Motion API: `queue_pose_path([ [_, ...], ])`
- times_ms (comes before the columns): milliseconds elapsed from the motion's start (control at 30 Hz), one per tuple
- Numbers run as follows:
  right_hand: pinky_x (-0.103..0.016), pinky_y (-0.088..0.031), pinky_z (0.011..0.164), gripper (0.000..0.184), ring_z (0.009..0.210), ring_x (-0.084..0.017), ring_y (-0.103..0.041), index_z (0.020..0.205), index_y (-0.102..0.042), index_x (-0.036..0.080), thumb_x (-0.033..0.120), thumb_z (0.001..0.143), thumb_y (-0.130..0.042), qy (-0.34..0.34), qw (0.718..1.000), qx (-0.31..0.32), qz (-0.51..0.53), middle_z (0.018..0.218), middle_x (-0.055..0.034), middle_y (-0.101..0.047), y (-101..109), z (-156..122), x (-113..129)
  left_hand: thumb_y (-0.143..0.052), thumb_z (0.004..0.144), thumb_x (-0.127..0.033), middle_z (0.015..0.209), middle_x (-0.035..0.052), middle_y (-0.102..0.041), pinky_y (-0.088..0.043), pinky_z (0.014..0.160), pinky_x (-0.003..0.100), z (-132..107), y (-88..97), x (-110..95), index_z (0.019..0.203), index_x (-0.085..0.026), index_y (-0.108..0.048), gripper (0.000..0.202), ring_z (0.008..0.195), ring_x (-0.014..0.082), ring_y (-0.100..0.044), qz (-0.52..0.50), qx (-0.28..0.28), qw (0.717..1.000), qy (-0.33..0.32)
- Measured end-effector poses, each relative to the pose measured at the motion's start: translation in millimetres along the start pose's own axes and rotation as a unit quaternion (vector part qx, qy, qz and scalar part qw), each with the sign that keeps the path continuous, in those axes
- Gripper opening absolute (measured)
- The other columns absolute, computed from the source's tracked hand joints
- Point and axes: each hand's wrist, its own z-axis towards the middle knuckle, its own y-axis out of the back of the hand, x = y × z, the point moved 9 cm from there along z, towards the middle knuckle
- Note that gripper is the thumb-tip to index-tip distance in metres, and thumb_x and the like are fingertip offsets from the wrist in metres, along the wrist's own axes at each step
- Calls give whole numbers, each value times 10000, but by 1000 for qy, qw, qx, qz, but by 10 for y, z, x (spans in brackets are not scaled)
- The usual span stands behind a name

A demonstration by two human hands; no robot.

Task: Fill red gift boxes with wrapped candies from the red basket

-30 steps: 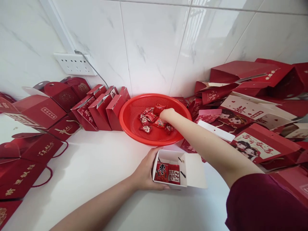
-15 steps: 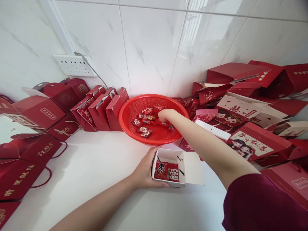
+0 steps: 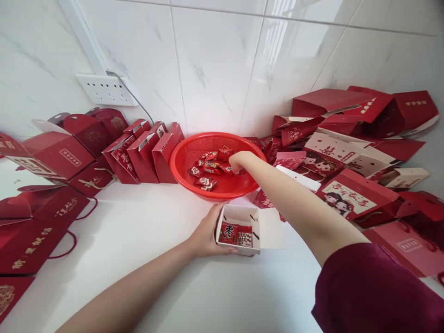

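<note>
My left hand [image 3: 210, 235] grips the left side of a small cardboard gift box [image 3: 239, 213] with a white inside, its lid flap folded out to the right. Two red candy packets [image 3: 229, 234] lie inside it. Beyond the box stands a red plastic basket [image 3: 183, 178] with perforated sides. Several wrapped candies [image 3: 208, 182] lie at its left and middle. My right hand [image 3: 239, 163] reaches down into the basket's right part, touching or close to the candies. Its fingers are mostly hidden behind the hand, so I cannot see what is between them.
Red gift boxes [image 3: 145, 155] stand against the wall left of the basket, with more boxes with rope handles [image 3: 38, 245] at far left. A loose heap of boxes [image 3: 350, 194] fills the right. A power strip [image 3: 106, 89] with a cable hangs on the tiled wall.
The view has shifted a little. My right hand has stayed in the basket, with its fingers somewhat lower among the candies. My left hand keeps holding the box.
</note>
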Motion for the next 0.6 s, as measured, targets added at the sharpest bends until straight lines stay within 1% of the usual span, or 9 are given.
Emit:
queue_pose_path([
  [67,-364,-566,770,212,842,-226,-692,963,-695,101,292,871,-700,-25,999,31,13,917,-99,-714,-2,-144,-45,-883,614,-475,1465,178,-427,-417,1094,517,8,3,-22,1486,-210,-299,1082,1329,402,-469,5,-3,1000,-7],
  [133,-350,-549,783,171,846,-254,-699,914,-709,103,252,832,-690,-19,999,18,40,882,-118,-732,30,-347,-32,-883,620,-470,1462,174,-432,-413,1094,520,15,-2,-28,1486,-214,-306,1072,1336,403,-461,-1,-6,1000,-7],
  [200,-325,-525,875,276,988,-239,-679,1120,-660,134,241,873,-597,11,997,-40,71,1092,-109,-721,85,-602,20,-882,628,-463,1461,170,-439,-406,1098,528,19,-12,-22,1492,-223,-301,1069,1340,399,-460,-17,-8,1000,-4],
  [267,-312,-483,981,414,1148,-199,-613,1317,-521,175,218,905,-514,79,976,-139,149,1324,-89,-622,153,-918,104,-887,625,-458,1464,175,-442,-396,1104,541,20,-26,-13,1496,-220,-296,1079,1342,397,-462,-34,-9,999,-2],
  [333,-339,-468,1024,475,1228,-197,-566,1352,-472,186,202,881,-529,179,904,-236,309,1406,-96,-556,186,-1287,151,-893,617,-452,1461,182,-450,-391,1108,550,20,-39,-4,1491,-211,-298,1084,1342,393,-466,-47,-10,999,-1],
  [400,-359,-490,1006,532,1219,-202,-574,1367,-472,219,203,847,-581,223,809,-256,480,1418,-93,-543,62,-1552,82,-892,623,-444,1463,183,-450,-391,1109,551,22,-54,3,1490,-213,-295,1078,1347,386,-466,-61,-6,998,2],
  [500,-352,-529,948,496,1066,-185,-650,1316,-550,234,228,827,-634,162,693,-198,674,1303,-78,-630,-306,-1688,-62,-893,626,-431,1474,180,-439,-378,1118,556,35,-56,-22,1493,-214,-301,1072,1355,388,-457,-69,-9,998,-6],
  [567,-352,-538,941,400,1000,-184,-671,1221,-626,192,232,823,-647,121,633,-145,751,1188,-85,-688,-496,-1725,-76,-895,626,-415,1464,176,-449,-378,1116,556,48,-58,-55,1485,-209,-326,1051,1351,394,-457,-71,-11,997,-17],
  [600,-350,-544,936,356,989,-187,-675,1177,-652,173,238,827,-652,114,611,-119,774,1146,-90,-704,-546,-1741,-54,-894,628,-408,1457,175,-457,-385,1109,555,55,-63,-71,1480,-209,-337,1037,1347,396,-460,-77,-11,997,-21],
])
